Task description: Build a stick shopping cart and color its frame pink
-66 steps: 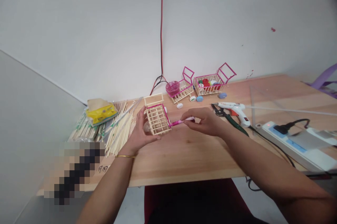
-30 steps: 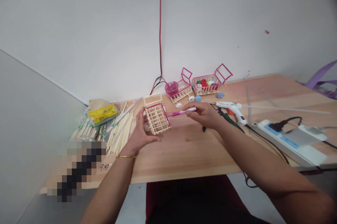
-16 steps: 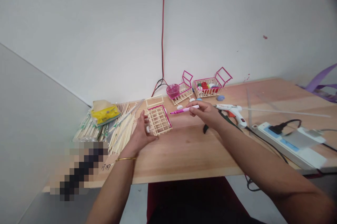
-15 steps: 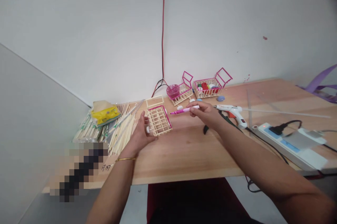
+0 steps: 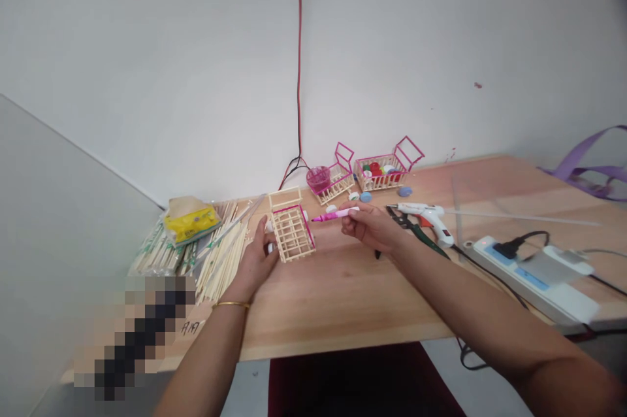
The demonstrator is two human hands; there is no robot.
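Note:
My left hand (image 5: pixel 257 260) grips the left side of a small stick-built cart (image 5: pixel 294 234), tilted so its open basket faces me. Pink colour runs along the basket's far and right rim; its other sticks and handle are bare wood. White round wheels show at its sides. In my right hand (image 5: pixel 369 226) is a pink marker (image 5: pixel 336 214), pinched near its pale end. Its tip points left, close to the cart's right rim; whether they touch I cannot tell.
Two pink-trimmed carts (image 5: pixel 337 185) (image 5: pixel 382 172) stand by the wall, one with bottle caps. Right lie a glue gun (image 5: pixel 426 214), green-handled pliers (image 5: pixel 424 237) and a power strip (image 5: pixel 533 280). Left are loose sticks (image 5: pixel 228 253) and a yellow tissue pack (image 5: pixel 191 221).
The cart has turned slightly in my left hand, whose thumb has drawn in closer to it. My right hand still holds the marker beside the rim. The whole view has shifted a little.

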